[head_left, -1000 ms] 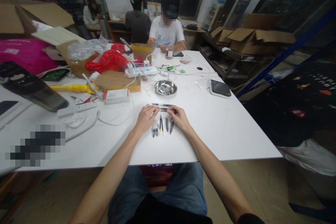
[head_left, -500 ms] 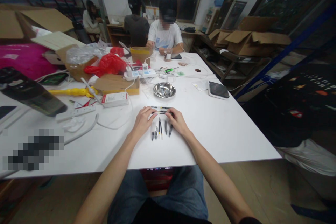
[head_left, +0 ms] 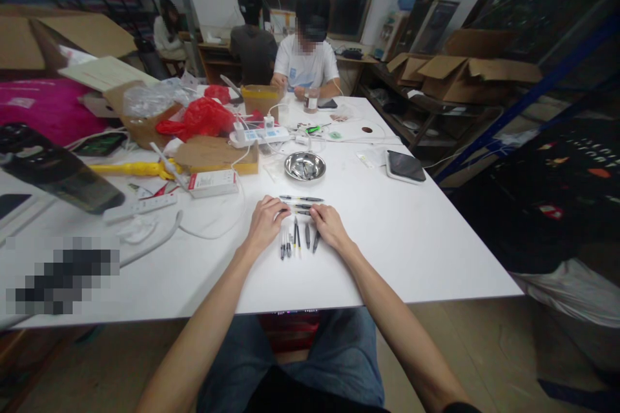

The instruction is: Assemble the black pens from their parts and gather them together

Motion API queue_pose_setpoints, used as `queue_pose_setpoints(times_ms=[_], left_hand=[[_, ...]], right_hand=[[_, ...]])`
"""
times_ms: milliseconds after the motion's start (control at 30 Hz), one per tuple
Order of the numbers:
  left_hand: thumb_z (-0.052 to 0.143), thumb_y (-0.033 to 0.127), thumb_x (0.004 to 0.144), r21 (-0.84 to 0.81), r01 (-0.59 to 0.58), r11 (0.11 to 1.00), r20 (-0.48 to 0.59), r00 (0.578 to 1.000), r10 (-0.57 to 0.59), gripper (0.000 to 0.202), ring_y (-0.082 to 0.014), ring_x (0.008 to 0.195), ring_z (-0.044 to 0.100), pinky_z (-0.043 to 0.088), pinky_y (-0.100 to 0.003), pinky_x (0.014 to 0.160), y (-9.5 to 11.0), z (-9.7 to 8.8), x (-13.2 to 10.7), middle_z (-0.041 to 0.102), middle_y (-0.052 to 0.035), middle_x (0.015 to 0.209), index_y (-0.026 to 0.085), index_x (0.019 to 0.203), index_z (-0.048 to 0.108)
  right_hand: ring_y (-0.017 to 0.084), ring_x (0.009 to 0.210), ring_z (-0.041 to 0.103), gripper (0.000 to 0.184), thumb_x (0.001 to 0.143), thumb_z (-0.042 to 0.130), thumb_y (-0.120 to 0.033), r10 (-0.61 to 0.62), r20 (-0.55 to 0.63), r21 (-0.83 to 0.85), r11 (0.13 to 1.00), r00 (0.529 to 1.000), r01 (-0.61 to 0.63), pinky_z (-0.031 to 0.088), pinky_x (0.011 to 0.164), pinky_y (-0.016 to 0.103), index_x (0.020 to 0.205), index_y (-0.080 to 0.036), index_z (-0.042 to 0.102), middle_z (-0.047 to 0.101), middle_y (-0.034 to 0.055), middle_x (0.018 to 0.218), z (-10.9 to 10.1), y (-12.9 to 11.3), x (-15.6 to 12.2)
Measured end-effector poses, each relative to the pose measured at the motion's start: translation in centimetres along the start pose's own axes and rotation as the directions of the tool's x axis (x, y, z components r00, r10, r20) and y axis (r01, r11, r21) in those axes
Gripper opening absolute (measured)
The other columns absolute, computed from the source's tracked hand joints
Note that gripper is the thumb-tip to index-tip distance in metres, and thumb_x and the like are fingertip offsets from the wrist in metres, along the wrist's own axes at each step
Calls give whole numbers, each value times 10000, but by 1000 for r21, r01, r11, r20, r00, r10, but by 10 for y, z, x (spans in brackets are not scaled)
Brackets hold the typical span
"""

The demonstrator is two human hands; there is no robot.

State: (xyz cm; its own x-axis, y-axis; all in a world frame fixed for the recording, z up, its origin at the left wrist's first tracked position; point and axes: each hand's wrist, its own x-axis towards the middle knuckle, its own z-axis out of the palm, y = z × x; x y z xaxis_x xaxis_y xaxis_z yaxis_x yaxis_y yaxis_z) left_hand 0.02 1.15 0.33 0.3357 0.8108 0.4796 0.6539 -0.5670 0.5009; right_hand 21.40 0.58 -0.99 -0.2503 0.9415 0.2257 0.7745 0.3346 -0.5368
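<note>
**Two hands working a pen at the middle of the table**

Two bare hands are meeting just below the centre of the frame on the white table (head_left: 411,239). The left hand (head_left: 264,224) and the right hand (head_left: 329,224) are each pinching one end of a slim dark pen (head_left: 299,209) lying crosswise between them; the fingers are closing on it rather than resting flat, though how firmly each grip is pressing cannot be told at this size. A second pen (head_left: 301,199) is lying parallel just above, untouched. Directly below the held pen, a short row of pen parts (head_left: 296,242) is lying lengthwise, pointing toward the person, between the two wrists.

Judged from its look, the pen is light, stiff and smooth-barrelled, so it is likely rolling easily on the bare table and slipping under a loose pinch. Taking hold near the two ends, as both hands are doing, seems the surest way to twist or pull it; the thin inner pieces below probably bend or scatter if handled roughly.

Above the hands, a steel bowl (head_left: 305,166) is sitting with small items inside. Toward the upper centre, another person (head_left: 306,58) is sitting at the far edge of the table.
</note>
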Motion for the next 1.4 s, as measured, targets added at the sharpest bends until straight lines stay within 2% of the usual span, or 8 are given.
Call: queue_pose_setpoints(times_ms=[233,333,633,867,1000,1133,1400], left_hand=[[582,275,935,65,2,998,26,1000,-4,133,-238,1007,544,423,-392,885,-6,2,0,689,-47,1002,218,989,690],[556,290,948,80,-1,997,52,999,-3,177,-238,1002,538,427,-393,875,-9,2,-1,677,-52,1008,224,1031,698],[602,210,896,102,-7,995,33,999,4,130,-248,953,533,419,-420,829,-7,6,-1,670,-56,917,220,857,726],[569,175,895,190,12,982,1,1000,-13,167,-267,962,522,410,-428,787,-2,6,-1,664,-69,915,229,842,718],[575,186,894,188,48,981,-25,999,-44,139,-265,966,521,417,-421,806,0,7,-1,640,-69,957,235,894,705],[589,199,892,204,41,978,-6,999,-41,119,-266,979,519,421,-420,817,-3,10,-2,623,-69,981,237,920,698],[571,213,908,212,43,976,5,999,-45,144,-263,990,519,425,-416,838,-5,9,-2,610,-73,996,232,969,701]], right_hand=[[207,840,567,234,999,510,-323,-66,-80,106,992,995,74,378,766,292,887,-188,665,658,56,847,-4,-1,1],[210,838,573,258,1001,504,-338,-86,-88,126,987,992,96,387,767,296,870,-190,670,663,58,839,-5,-1,1],[189,753,568,324,1047,399,-299,-64,2,-67,996,998,64,339,717,280,829,-191,612,658,48,788,-6,-8,-2],[181,648,557,402,1055,367,-340,-36,21,2,999,999,36,314,646,281,767,-204,612,642,31,688,-3,-9,0],[198,755,580,308,1026,448,-342,-56,-37,52,997,998,58,361,704,293,854,-202,662,673,47,788,-4,-7,1],[227,897,563,225,984,536,-343,-108,-86,52,992,990,112,396,801,331,908,-197,689,669,71,902,-8,-4,1],[245,929,526,143,935,621,-308,-109,-107,-17,994,988,108,399,821,357,937,-189,700,626,78,925,-8,-2,1]])
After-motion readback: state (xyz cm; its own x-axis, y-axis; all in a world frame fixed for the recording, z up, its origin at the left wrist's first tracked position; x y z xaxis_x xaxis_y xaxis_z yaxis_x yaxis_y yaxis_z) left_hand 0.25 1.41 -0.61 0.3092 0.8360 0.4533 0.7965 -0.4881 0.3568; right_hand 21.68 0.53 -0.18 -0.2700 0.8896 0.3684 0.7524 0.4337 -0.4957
